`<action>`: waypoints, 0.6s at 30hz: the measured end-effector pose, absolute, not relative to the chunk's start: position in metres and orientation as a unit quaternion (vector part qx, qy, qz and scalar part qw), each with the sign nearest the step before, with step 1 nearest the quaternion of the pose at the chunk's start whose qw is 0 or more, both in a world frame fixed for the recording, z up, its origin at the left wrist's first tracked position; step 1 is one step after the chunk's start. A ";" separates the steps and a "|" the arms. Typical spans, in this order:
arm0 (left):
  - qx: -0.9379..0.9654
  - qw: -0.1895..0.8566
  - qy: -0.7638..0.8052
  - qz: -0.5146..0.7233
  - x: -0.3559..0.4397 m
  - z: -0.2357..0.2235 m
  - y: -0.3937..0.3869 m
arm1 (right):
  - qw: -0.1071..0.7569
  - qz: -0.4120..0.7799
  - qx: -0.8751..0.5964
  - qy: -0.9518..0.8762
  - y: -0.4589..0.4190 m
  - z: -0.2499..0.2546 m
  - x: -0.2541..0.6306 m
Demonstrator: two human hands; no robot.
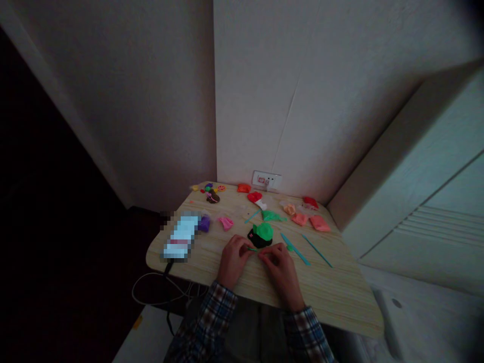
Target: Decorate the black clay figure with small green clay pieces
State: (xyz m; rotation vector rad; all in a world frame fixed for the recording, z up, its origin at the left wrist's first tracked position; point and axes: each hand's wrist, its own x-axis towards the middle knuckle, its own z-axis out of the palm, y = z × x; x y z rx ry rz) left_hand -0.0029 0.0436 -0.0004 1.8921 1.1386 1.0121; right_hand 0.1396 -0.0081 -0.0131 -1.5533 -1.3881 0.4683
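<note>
My left hand and my right hand rest on a small wooden table, fingers pinched together on a thin green strip of clay held between them. Just beyond my fingertips sits a black clay lump topped with a green clay cap. Both sleeves are plaid.
Teal plastic modelling tools lie right of my hands. Bags and lumps of clay in pink, red, orange, purple and green are scattered farther back. A phone with a cable lies at the left. A wall socket and a white cabinet stand behind and right.
</note>
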 end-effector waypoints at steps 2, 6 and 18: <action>0.707 0.379 0.449 0.394 -0.010 0.005 0.045 | 0.469 0.217 -0.642 -0.567 -0.018 -0.010 0.158; 0.660 0.396 0.497 0.400 -0.026 0.018 0.050 | 0.479 0.177 -0.669 -0.541 -0.023 0.012 0.213; 0.754 0.377 0.468 0.264 -0.037 0.019 0.050 | 0.226 0.040 -0.760 -0.608 0.174 0.041 0.241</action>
